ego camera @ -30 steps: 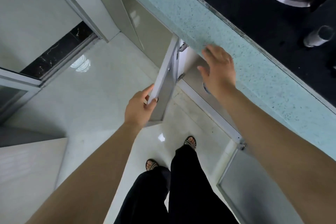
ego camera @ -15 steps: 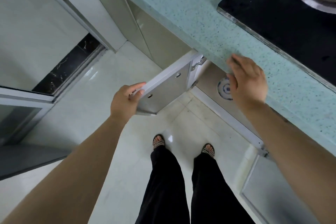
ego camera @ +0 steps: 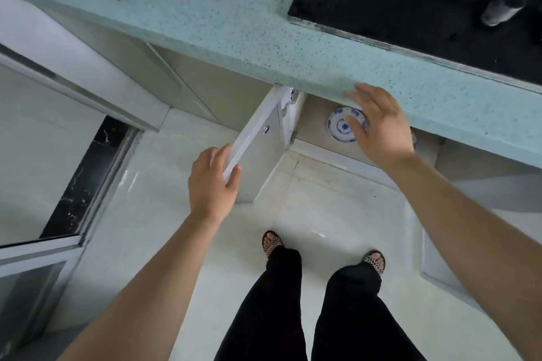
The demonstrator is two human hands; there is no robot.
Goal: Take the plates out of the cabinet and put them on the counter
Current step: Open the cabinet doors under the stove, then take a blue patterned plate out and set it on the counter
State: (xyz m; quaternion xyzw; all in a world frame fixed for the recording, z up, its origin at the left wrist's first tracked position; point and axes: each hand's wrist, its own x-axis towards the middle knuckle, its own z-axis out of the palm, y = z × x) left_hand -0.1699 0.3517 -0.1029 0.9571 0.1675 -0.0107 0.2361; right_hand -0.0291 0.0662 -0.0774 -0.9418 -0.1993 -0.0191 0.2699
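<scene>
The left hand (ego camera: pixel 212 182) grips the open cabinet door (ego camera: pixel 258 152); the right hand (ego camera: pixel 378 123), fingers spread (empty), hovers over a plate (ego camera: pixel 340 126) at two o'clock.

1 small round white plate with blue painted pattern (ego camera: pixel 341 125) lies flat inside the open beige under-counter cabinet (ego camera: pixel 315 114), partly hidden by a hand. The speckled pale turquoise stone desk (ego camera: pixel 264 23) runs directly above, overhanging the cabinet.
</scene>
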